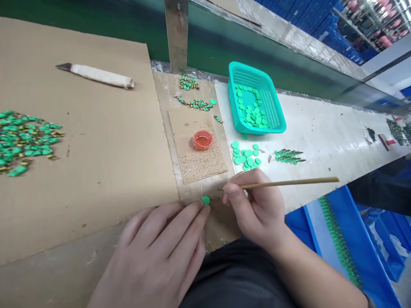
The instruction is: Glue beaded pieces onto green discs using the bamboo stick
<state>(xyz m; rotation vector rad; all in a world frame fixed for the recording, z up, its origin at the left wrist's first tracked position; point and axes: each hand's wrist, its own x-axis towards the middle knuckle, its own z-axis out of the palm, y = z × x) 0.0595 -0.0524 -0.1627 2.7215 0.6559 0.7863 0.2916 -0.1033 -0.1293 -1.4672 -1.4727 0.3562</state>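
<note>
My left hand (160, 252) lies at the lower centre, its fingers together, with the fingertips on a small green disc (206, 200) at the table edge. My right hand (255, 205) pinches a thin wooden stick (295, 182), whose long end points right; its tip is close to the disc, just right of it. Beyond the hands, a small red cup (203, 140) of liquid stands on a speckled cardboard piece (184, 124). Loose green discs (248, 158) lie beyond my right hand. More discs lie in a teal basket (278, 115).
Small green-and-black pieces (25, 141) are heaped on the large cardboard (112, 141) at left, near a wrapped pointed tool (101, 75). Smaller piles (189, 83) lie behind the cup. Rows of assembled pieces (289, 156) lie at right. Blue trays (356, 226) stand below the table's right edge.
</note>
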